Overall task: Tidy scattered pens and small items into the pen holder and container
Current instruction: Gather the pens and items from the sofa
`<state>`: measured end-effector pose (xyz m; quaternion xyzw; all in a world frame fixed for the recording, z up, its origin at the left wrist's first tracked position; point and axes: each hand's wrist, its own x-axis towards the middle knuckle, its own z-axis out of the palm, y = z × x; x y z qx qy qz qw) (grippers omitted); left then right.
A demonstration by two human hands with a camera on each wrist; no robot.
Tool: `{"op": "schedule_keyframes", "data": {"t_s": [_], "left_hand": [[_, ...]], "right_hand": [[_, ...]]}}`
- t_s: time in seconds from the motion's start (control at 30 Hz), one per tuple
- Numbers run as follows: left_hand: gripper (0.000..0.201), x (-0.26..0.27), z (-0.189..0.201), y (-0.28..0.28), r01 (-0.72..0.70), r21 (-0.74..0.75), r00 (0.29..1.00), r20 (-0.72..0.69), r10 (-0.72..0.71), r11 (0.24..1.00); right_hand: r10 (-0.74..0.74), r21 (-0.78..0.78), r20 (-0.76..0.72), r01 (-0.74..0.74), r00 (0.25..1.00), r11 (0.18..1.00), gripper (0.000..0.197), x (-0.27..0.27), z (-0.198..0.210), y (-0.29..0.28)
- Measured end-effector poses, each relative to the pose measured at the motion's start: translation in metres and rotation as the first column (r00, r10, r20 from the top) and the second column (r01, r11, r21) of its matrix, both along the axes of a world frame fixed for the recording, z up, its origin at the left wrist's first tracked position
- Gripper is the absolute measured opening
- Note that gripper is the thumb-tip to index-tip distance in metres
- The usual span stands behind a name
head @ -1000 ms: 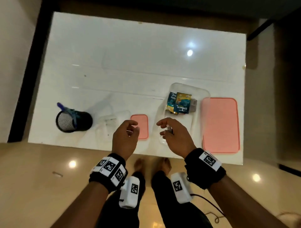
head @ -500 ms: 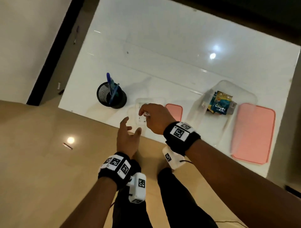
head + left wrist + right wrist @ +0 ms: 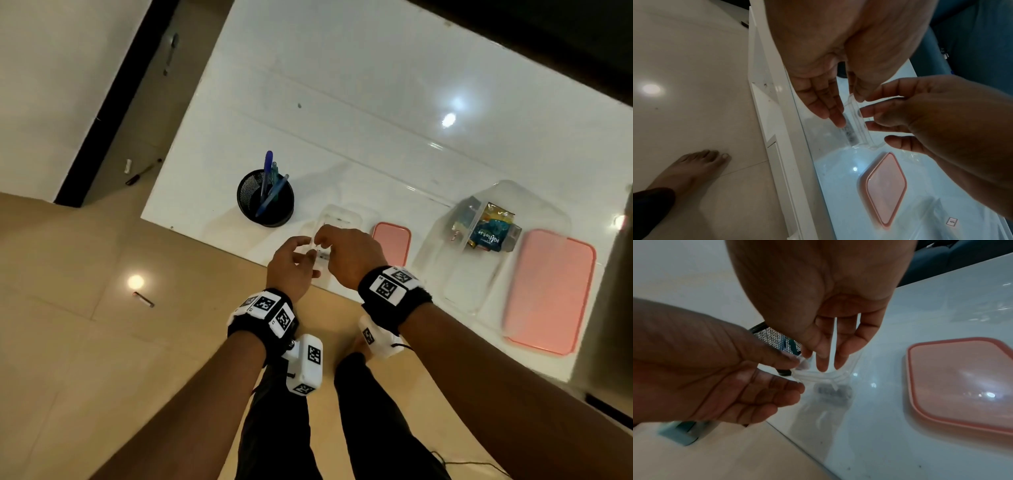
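Right now both hands meet over the small clear container (image 3: 340, 219) at the near edge of the white table (image 3: 342, 85). Left hand (image 3: 291, 265) pinches the container's near rim between thumb and fingertips, seen in the right wrist view at the rim (image 3: 818, 375). Right hand (image 3: 349, 255) hangs above the opening, fingers (image 3: 823, 360) pointing down into it; cannot tell if they pinch anything or are just loose. Something small and dark-patterned (image 3: 850, 132) lies on the container floor, too blurred to name.

Black mesh pen holder (image 3: 265, 198) stands just left of the container, upright, with blue pens (image 3: 266, 178) leaning inside it. Small pink lid (image 3: 391, 245) lies flat on the table just right of the small container, apart from it. Further right, a large clear container (image 3: 455, 274) holds colourful sachets (image 3: 486, 228) at its far end. Large pink lid (image 3: 548, 291) lies flat beside it on the right.

Both wrists wear black bands with printed marker tags (image 3: 388, 287). On the tiled floor (image 3: 68, 342) left of the table lies a small stick-like thing (image 3: 143, 299), unclear what it is. A bare foot (image 3: 688, 168) shows in the left wrist view.
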<state>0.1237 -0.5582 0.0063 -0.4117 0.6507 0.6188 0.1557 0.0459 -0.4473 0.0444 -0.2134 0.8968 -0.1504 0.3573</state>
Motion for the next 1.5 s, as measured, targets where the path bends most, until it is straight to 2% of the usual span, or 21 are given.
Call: {"op": "schedule_keyframes", "data": {"t_s": [0.1,0.23,0.37,0.53,0.63,0.77,0.9,0.97,1.13,1.3,1.4,1.5], "left_hand": [[0.014,-0.004,-0.004,-0.006,0.034,0.004,0.999,0.002,-0.034,0.999],[0.020,-0.008,0.001,-0.011,0.075,0.010,0.997,0.007,-0.075,0.997],[0.020,-0.003,0.013,-0.026,0.141,-0.004,0.990,0.028,-0.141,0.990],[0.012,0.014,0.013,-0.057,0.265,-0.056,0.964,0.048,-0.263,0.963],[0.008,0.033,0.008,-0.078,0.328,-0.089,0.943,0.096,-0.320,0.940],[0.010,0.073,0.006,-0.109,0.372,-0.137,0.919,0.192,-0.343,0.918],[0.012,0.121,0.004,-0.130,0.291,-0.125,0.934,0.252,-0.254,0.948],[0.011,0.146,-0.002,-0.137,0.283,-0.110,0.928,0.283,-0.243,0.953],[0.008,0.190,-0.011,-0.167,0.180,-0.116,0.943,0.304,-0.137,0.977],[0.010,0.219,-0.024,-0.212,0.057,-0.072,0.957,0.287,-0.034,0.996],[0.008,0.234,-0.036,-0.249,0.057,-0.041,0.956,0.291,-0.042,0.998],[0.017,0.243,-0.054,-0.290,0.041,-0.020,0.955,0.294,-0.033,0.999]], "right_hand": [[-0.220,-0.135,0.044,0.224,0.975,0.965,0.043,-0.003,-0.003,0.003],[-0.477,-0.267,0.132,0.494,0.869,0.827,0.046,-0.005,-0.003,0.008],[-0.601,-0.270,0.135,0.613,0.788,0.743,0.033,-0.003,0.012,0.012],[-0.620,-0.280,0.187,0.646,0.762,0.710,0.020,0.019,0.022,0.010],[-0.555,-0.267,0.246,0.607,0.794,0.749,0.018,0.046,0.021,0.003],[-0.428,-0.168,0.311,0.493,0.848,0.854,0.019,0.083,0.006,-0.013],[-0.199,-0.092,0.404,0.256,0.893,0.962,0.016,0.115,-0.016,-0.038],[-0.104,-0.031,0.421,0.129,0.901,0.991,0.019,0.130,-0.028,-0.051],[0.063,0.028,0.435,-0.083,0.898,0.996,0.020,0.155,-0.047,-0.095],[0.167,0.046,0.439,-0.208,0.883,0.977,0.018,0.162,-0.057,-0.157],[0.177,0.077,0.427,-0.231,0.887,0.970,0.016,0.158,-0.065,-0.206],[0.121,0.110,0.427,-0.185,0.896,0.977,0.009,0.154,-0.085,-0.262]]}}
